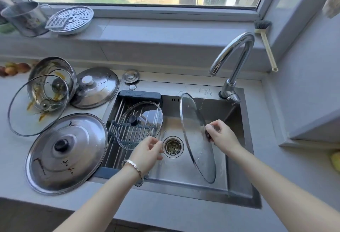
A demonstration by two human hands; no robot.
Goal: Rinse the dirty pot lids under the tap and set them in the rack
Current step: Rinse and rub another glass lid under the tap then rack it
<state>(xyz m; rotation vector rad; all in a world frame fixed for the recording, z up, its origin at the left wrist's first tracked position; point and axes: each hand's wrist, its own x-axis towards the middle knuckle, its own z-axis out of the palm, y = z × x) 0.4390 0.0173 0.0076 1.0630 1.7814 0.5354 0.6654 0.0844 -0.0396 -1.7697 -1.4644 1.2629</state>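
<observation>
My right hand [221, 136] grips the dark knob of a large glass lid [195, 136], held on edge over the sink [239, 191], below and left of the tap [237, 55]. No water runs from the spout. A smaller glass lid [145, 117] with a black knob lies in the rack [117, 114] across the sink's left side. My left hand [147, 152] hovers above the sink beside that lid's near rim, fingers relaxed and empty. On the counter to the left wait a stained steel lid [82, 145], another steel lid [99, 88] and sauce-smeared glass lids [24, 115].
A sink strainer [173, 147] sits at the basin's centre and a loose drain plug [131, 76] behind the rack. On the windowsill stand a steel pot [25, 18], a steamer plate [71, 20] and a dish brush [265, 42]. Fruit [14, 68] lies far left.
</observation>
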